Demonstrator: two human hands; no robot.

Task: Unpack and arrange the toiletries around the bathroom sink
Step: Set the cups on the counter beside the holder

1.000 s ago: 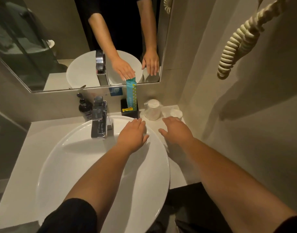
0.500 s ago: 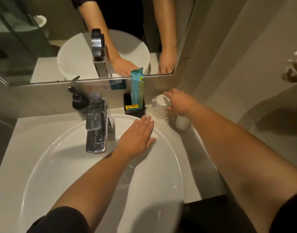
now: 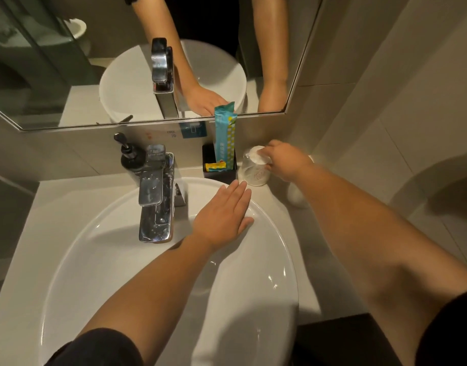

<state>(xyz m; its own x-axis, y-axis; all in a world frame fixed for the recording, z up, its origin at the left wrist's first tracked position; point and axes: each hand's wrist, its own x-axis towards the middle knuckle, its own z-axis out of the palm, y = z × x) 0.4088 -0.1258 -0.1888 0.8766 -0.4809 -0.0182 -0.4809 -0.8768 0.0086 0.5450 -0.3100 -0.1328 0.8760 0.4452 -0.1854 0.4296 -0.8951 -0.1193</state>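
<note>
The right hand (image 3: pixel 285 162) has its grip pinched on the paper cap (image 3: pixel 256 154) of the glass (image 3: pixel 253 170), which stands on the table beside the black holder (image 3: pixel 218 173). The left hand (image 3: pixel 222 212) lies flat and released on the sink (image 3: pixel 282 249) rim. Best to steady the glass and peel slowly, or it may tip.

Pale countertop (image 3: pixel 76 207) with basin (image 3: pixel 266 260), soap pump (image 3: pixel 130 155), black holder (image 3: pixel 218 174), upturned glass (image 3: pixel 252 170).

right hand (image 3: pixel 285 162) pinching cup (image 3: pixel 253 167), sink (image 3: pixel 95 260)
</note>
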